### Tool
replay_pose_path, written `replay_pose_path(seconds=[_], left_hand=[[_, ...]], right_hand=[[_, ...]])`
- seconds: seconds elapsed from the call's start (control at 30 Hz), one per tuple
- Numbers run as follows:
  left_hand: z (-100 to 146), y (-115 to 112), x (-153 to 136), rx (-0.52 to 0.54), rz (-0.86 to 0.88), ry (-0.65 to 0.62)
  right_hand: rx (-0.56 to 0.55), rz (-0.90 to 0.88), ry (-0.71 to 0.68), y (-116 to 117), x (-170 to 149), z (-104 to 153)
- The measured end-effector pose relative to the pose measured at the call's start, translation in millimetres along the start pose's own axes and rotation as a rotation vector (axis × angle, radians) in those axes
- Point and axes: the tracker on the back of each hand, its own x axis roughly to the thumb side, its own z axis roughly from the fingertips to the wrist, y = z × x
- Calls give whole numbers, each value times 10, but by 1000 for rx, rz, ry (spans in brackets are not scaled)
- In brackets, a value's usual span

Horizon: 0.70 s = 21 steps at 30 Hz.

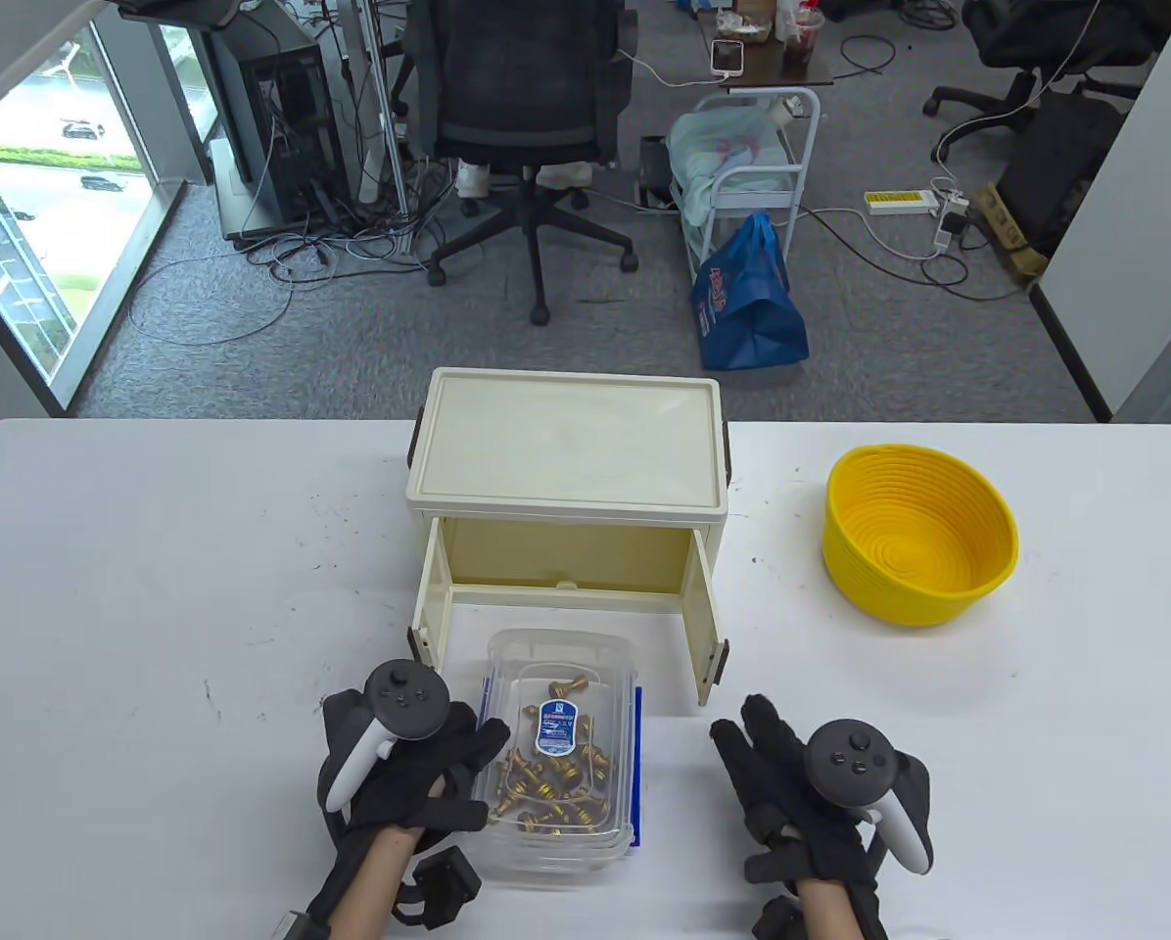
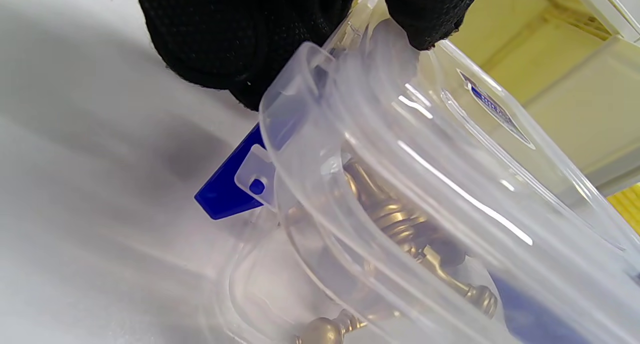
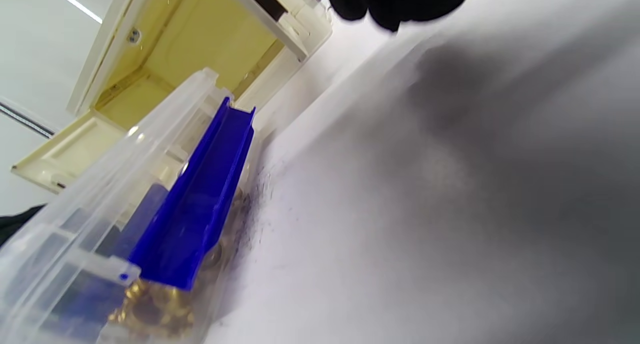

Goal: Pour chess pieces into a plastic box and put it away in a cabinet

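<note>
A clear plastic box (image 1: 561,676) with its lid on lies on the white table (image 1: 155,587), just in front of the open cream cabinet (image 1: 566,450). Gold chess pieces (image 1: 551,783) fill its near half. My left hand (image 1: 473,774) grips the box's left side; in the left wrist view its fingertips (image 2: 430,18) pinch the rim of the box (image 2: 400,148) above the chess pieces (image 2: 395,219). My right hand (image 1: 772,774) rests flat and open on the table, right of the box and apart from it. The box's blue latch (image 3: 200,204) faces it.
Both cabinet doors (image 1: 703,627) stand swung out toward me, one on each side of the box's far end. A yellow woven basket (image 1: 918,534) sits at the right of the table. Behind the table are an office chair (image 1: 527,117) and a blue bag (image 1: 747,294).
</note>
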Motion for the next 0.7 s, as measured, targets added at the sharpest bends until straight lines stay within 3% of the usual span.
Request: replay_pose_path(seconds=[0.07,0.23,0.37,0.53,0.7], left_hand=[[1,-7,2,-6,-19,-3],[25,1,67,-10,-87,-28],[14,33,75,-101,-127,-39],[-17,20,34,-99,-73,-48],[-16,-34,-64,-79,8,-63]], right_hand=[[97,19,-6,68,47,-28],[276,-130,-56,326,213,-107],[283,-59,-27,400,288,-149],[304,-96,-14,447,284,-213],[368,-247,0,534,260,-308]])
